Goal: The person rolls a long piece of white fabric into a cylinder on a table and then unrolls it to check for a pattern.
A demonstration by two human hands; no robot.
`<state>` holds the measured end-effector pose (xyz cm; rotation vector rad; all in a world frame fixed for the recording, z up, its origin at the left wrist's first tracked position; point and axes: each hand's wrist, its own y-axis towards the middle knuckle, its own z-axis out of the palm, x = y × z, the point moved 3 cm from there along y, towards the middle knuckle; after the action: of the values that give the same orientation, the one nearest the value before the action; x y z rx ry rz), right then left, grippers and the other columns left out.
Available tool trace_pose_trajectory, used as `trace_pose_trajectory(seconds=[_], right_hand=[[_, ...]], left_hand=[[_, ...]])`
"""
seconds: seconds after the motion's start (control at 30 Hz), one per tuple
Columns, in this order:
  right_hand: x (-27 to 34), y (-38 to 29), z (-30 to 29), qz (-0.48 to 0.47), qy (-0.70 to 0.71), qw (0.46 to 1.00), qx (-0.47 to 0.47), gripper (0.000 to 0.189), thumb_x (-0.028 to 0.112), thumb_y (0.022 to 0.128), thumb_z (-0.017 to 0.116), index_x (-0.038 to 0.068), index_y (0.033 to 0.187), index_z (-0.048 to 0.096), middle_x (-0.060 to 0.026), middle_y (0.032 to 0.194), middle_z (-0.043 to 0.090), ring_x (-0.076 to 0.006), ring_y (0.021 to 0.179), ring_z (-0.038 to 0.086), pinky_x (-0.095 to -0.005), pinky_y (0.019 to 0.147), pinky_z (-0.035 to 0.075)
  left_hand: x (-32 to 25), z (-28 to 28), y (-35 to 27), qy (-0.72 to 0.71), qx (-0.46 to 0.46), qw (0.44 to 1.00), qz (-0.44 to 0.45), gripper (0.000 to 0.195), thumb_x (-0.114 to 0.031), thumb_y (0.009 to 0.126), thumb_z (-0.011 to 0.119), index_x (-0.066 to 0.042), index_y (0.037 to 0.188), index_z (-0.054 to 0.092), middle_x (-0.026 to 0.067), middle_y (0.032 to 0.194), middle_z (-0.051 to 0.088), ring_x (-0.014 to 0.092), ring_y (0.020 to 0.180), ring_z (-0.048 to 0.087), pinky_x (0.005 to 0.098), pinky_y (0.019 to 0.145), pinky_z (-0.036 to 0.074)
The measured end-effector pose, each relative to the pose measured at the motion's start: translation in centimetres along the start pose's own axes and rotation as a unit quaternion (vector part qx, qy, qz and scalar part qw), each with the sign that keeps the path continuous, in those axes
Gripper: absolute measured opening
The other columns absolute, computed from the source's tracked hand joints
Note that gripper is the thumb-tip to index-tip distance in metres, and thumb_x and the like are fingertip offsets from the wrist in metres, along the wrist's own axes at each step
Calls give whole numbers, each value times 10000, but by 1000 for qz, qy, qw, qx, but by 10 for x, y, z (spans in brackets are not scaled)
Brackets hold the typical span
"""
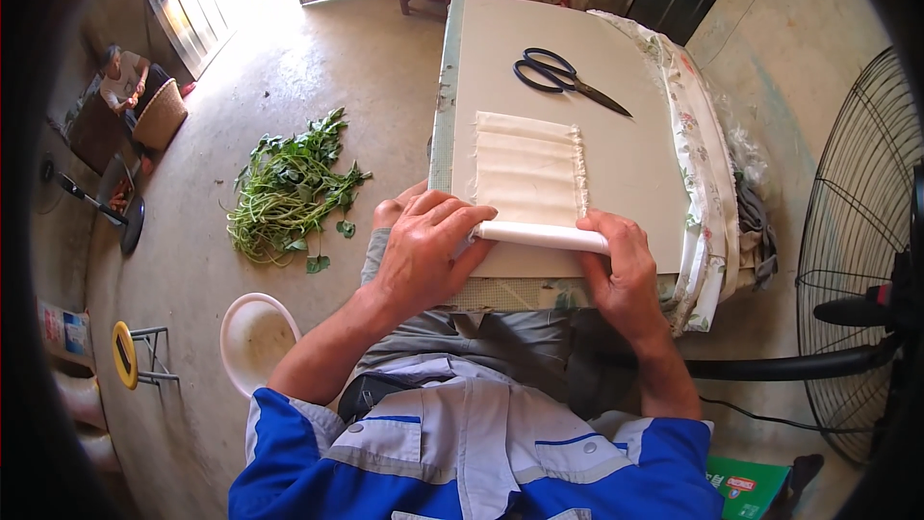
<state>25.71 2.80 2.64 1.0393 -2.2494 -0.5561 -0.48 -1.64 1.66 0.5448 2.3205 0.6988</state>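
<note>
A cream cloth strip with frayed side edges lies on a pale board on the table before me. Its near end is folded or rolled into a narrow white band. My left hand pinches the band's left end between thumb and fingers. At the other end, my right hand grips the band with its thumb and fingertips. Beyond the strip rests a pair of black-handled scissors, blades pointing right and slightly towards me.
Floral fabric hangs along the table's right edge, near a large standing fan. Leafy green stems lie on the floor at left, with a pale basin and a yellow-topped stool nearer. A seated person is beside a woven basket.
</note>
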Motion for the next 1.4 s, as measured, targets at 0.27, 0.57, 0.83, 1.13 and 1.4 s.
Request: trace_pose_trajectory(seconds=[0.27,0.57,0.83,1.13,1.4], right_hand=[[-5,4,12,105,3,993,-61,585,124,939,784,-5,1455,540,-209,1135,660,-373,1001,652,-454,896,536],[-11,11,22,172,36,981,-84,633,159,951,782,-63,1470,495,-187,967,678,-340,890,658,-447,831,547],[4,24,21,86,-106,987,-83,456,101,935,763,4,1365,646,-136,1151,695,-331,1101,650,-429,961,533],[-7,25,26,38,-119,992,-2,287,137,998,658,24,1256,713,-113,1336,690,-329,1291,601,-454,1093,437],[-8,25,21,35,-109,993,24,390,198,961,720,21,1307,678,-121,1380,664,-329,1303,575,-470,1090,437]], left_hand=[[2,2,5,29,-56,997,-37,436,-137,879,806,-5,1278,690,133,891,721,286,835,662,395,806,553],[5,7,11,37,-36,994,-95,615,-160,894,790,10,1442,569,92,816,698,252,771,658,383,793,542],[3,7,14,111,-35,990,-80,559,-193,883,792,-33,1391,623,121,1072,704,293,942,653,439,905,523],[-9,29,22,74,101,991,37,586,-309,929,760,-16,1412,606,200,1574,513,397,1507,427,523,1254,321],[-7,23,27,54,123,991,22,661,-356,898,786,-15,1426,581,194,1514,556,376,1453,485,553,1252,314]])
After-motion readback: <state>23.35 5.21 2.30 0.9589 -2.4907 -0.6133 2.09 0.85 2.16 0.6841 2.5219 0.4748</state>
